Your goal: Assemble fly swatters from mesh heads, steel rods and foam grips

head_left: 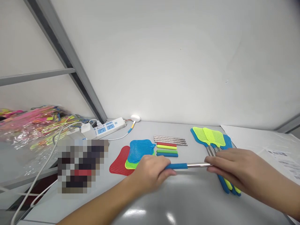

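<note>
My left hand (153, 170) is closed around the blue grip sleeve (179, 166) of a fly swatter handle. A shiny metal rod (198, 164) runs out of that sleeve to the right, and my right hand (231, 165) pinches its far end. Just behind my left hand lie loose swatter heads: a blue one (140, 150), a red one (120, 162) and a yellow-green one partly covered. Under and behind my right hand is a pile of whole fly swatters (213, 136) with blue and yellow-green heads; my hand hides their middles.
Several metal rods (170, 139) and coloured grip sleeves (167, 151) lie at the table's middle. A white power strip (110, 127) with cables stands back left, near bagged colourful goods (47, 125). White sheeting (264, 140) lies at the right. A pixelated patch covers part of the left side.
</note>
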`<state>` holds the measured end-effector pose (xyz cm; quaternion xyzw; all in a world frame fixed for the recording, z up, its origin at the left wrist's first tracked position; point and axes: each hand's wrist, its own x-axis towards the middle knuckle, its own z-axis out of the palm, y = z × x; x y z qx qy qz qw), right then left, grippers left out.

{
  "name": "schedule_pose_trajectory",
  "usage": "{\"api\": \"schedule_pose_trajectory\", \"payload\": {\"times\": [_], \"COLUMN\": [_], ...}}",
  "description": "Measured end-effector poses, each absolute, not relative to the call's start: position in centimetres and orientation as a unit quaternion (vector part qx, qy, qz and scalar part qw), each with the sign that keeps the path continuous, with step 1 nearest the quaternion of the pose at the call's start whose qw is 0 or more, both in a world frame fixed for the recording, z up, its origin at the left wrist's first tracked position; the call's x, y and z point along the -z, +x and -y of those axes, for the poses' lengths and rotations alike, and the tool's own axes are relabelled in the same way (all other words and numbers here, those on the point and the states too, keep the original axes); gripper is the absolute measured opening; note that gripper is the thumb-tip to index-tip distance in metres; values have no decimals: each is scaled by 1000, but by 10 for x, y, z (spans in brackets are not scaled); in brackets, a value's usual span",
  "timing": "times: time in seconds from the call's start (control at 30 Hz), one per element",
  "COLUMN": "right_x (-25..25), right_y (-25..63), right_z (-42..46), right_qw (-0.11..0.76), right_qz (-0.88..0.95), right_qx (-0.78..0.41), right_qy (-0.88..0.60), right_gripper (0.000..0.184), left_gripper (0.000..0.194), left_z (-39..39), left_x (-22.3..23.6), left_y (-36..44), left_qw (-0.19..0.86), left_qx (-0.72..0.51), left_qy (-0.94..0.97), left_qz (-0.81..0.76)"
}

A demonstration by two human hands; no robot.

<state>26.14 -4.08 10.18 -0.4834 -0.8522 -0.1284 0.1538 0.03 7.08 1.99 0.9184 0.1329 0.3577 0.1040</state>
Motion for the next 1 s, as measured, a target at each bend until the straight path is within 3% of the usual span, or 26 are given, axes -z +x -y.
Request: {"api": "schedule_pose_trajectory", "payload": {"times": [0.23,0.67,1.0], "right_x": [-94,-79,-66], "right_y": [228,211,210], "right_z": [33,16,23], "right_qw": [76,75,74], "right_qz": [873,878,867], "right_qx": [131,104,67], "right_qy": [-464,-461,-489], "right_gripper": [17,25,18], "left_gripper": [37,31,26], "left_z": [-54,-57,-54], "left_x": [-14,-19,-24], "left_y": [1,1,5], "left_qw": [146,232,298], "left_qx": [-357,-344,-301], "left_qy": [914,898,889], "left_qz": [-126,-150,-173]}}
